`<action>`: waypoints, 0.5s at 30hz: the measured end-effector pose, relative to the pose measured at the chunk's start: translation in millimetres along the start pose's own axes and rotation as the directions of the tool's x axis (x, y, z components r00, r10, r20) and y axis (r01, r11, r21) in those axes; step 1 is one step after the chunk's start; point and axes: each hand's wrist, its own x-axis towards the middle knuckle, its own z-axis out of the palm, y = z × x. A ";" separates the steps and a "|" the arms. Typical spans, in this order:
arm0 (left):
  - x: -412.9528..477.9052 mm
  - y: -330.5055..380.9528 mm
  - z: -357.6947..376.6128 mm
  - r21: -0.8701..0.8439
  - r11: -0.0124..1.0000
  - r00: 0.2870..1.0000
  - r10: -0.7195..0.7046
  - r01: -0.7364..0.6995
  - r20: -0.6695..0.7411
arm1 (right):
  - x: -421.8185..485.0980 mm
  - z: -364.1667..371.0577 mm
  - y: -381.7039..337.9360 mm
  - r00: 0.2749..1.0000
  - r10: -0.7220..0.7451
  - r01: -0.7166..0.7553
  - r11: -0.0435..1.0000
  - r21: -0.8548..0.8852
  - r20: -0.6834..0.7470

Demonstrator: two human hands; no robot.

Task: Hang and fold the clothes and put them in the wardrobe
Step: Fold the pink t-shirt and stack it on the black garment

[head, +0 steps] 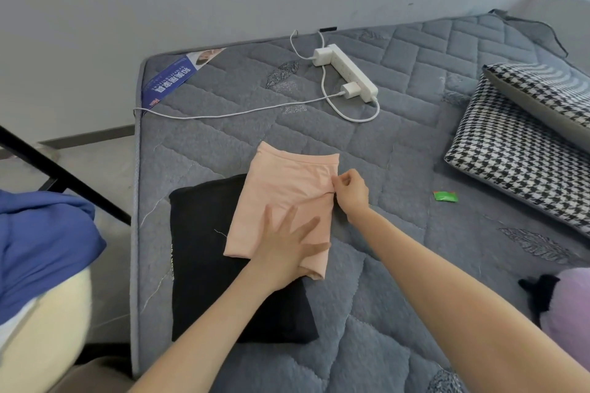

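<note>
A peach-pink pair of shorts (pixel 281 188) lies flat on the grey quilted mattress (pixel 399 143), partly over a folded black garment (pixel 207 265). My left hand (pixel 287 249) rests flat on the near part of the shorts with its fingers spread. At the shorts' right edge, about halfway along, my right hand (pixel 349 191) pinches the fabric. The waistband points away from me.
A white power strip (pixel 346 72) with chargers and a cable lies further back on the mattress. Two houndstooth cushions (pixel 517 143) are stacked at the right, a small green packet (pixel 444 196) near them. Purple fabric (pixel 568 306) sits at the near right, blue cloth (pixel 41 242) at the left.
</note>
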 end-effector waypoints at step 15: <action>-10.5 -8.4 -0.1 -0.009 0.985 0.985 0.171 -0.171 0.012 | 5.9 -8.5 -2.0 1.000 -0.018 0.017 0.998 -0.057 -0.016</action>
